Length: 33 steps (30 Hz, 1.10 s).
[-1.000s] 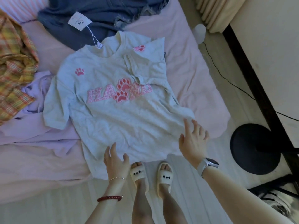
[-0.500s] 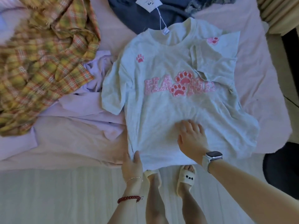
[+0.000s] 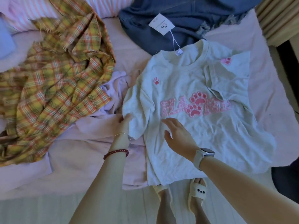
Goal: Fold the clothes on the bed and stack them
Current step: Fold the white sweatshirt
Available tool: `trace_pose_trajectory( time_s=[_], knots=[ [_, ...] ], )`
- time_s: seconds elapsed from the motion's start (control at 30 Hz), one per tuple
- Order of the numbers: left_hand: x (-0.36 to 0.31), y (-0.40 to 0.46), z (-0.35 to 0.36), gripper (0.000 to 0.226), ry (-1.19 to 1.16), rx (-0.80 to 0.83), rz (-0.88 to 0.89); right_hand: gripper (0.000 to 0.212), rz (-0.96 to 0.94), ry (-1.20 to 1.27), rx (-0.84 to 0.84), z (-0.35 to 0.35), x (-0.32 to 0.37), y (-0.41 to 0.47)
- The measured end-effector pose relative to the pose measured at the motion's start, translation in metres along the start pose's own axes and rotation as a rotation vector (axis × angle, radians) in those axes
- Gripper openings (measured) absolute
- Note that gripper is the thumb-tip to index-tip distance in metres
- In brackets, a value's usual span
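My left hand (image 3: pixel 123 122) pinched the near sleeve edge of the grey T-shirt (image 3: pixel 202 126), which lay spread on the bed (image 3: pixel 265 88); my right hand (image 3: pixel 177 135) rested flat on its chest, fingers loosely spread. I judged a crooked fold likely: the far sleeve lay already doubled over.

A cream slipper (image 3: pixel 197 192) with three dark dots sits on the pale striped floor (image 3: pixel 40 210) at six o'clock. A second slipper (image 3: pixel 159 189) lies just beside it toward seven, partly hidden. Beige pleated curtains (image 3: pixel 278 16) hang at one o'clock. A dark object (image 3: pixel 286 180) shows at four o'clock, cut off by the edge, too dim to identify.
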<state>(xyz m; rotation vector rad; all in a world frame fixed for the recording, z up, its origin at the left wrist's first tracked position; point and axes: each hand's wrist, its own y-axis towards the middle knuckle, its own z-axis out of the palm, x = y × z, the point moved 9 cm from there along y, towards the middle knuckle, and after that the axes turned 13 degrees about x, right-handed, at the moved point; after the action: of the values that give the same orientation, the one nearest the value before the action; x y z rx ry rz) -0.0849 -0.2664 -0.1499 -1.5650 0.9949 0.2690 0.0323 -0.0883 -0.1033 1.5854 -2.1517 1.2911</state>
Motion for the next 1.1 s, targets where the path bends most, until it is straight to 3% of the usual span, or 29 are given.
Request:
trace_pose_trajectory(
  time_s=[0.1,0.17,0.23,0.3,0.37,0.43,0.5,0.57,0.63,0.7,0.77,0.83,0.87,0.9,1.03,1.1],
  knots=[
    [-0.036,-0.006,-0.029,0.020,-0.212,-0.088,0.149,0.045,-0.061,0.108,-0.084,-0.018,0.016,0.008],
    [-0.078,-0.018,-0.059,0.020,-0.316,-0.193,0.353,0.046,-0.101,0.147,-0.163,-0.033,0.026,0.014],
    [-0.128,-0.032,-0.078,0.026,-0.163,-0.263,0.554,0.049,-0.150,0.137,-0.228,-0.046,0.038,0.022],
    [-0.151,-0.037,-0.081,0.012,0.112,-0.336,0.644,0.054,-0.182,0.057,-0.166,-0.043,0.049,0.035],
    [-0.139,-0.024,-0.073,0.020,0.423,-0.341,0.531,0.055,-0.143,-0.070,0.064,-0.021,0.051,0.051],
    [-0.103,-0.004,-0.079,0.031,0.475,-0.310,0.314,0.056,-0.061,-0.167,0.238,-0.002,0.043,0.059],
    [-0.069,0.008,-0.095,0.023,0.154,-0.294,0.141,0.056,-0.030,-0.192,0.241,0.001,0.042,0.064],
    [-0.041,0.016,-0.084,0.026,-0.387,-0.095,-0.058,0.055,-0.080,-0.190,0.196,-0.001,0.050,0.066],
    [-0.030,0.014,-0.063,0.026,-0.566,0.075,-0.205,0.052,-0.134,-0.165,0.196,0.002,0.057,0.068],
    [-0.041,0.014,-0.069,0.024,-0.414,0.029,-0.115,0.045,-0.159,0.014,0.150,-0.001,0.061,0.073],
    [-0.095,0.005,-0.075,0.030,-0.008,-0.049,0.315,0.033,-0.087,0.515,0.034,-0.012,0.053,0.076],
    [-0.131,-0.020,-0.018,0.037,0.315,0.297,0.627,0.024,0.033,1.112,-0.083,-0.020,0.037,0.075],
    [-0.134,-0.036,0.005,0.039,0.436,0.414,0.668,0.023,0.087,1.296,-0.131,-0.023,0.027,0.073],
    [-0.135,-0.042,0.010,0.042,0.503,0.380,0.687,0.022,0.137,1.363,-0.149,-0.023,0.016,0.072],
    [-0.120,-0.021,-0.046,0.037,0.319,-0.078,0.586,0.039,0.266,1.410,-0.049,-0.007,-0.006,0.068],
    [-0.110,-0.009,-0.033,0.037,0.400,-0.020,0.506,0.049,0.307,1.399,-0.032,-0.002,-0.007,0.074]
  ],
)
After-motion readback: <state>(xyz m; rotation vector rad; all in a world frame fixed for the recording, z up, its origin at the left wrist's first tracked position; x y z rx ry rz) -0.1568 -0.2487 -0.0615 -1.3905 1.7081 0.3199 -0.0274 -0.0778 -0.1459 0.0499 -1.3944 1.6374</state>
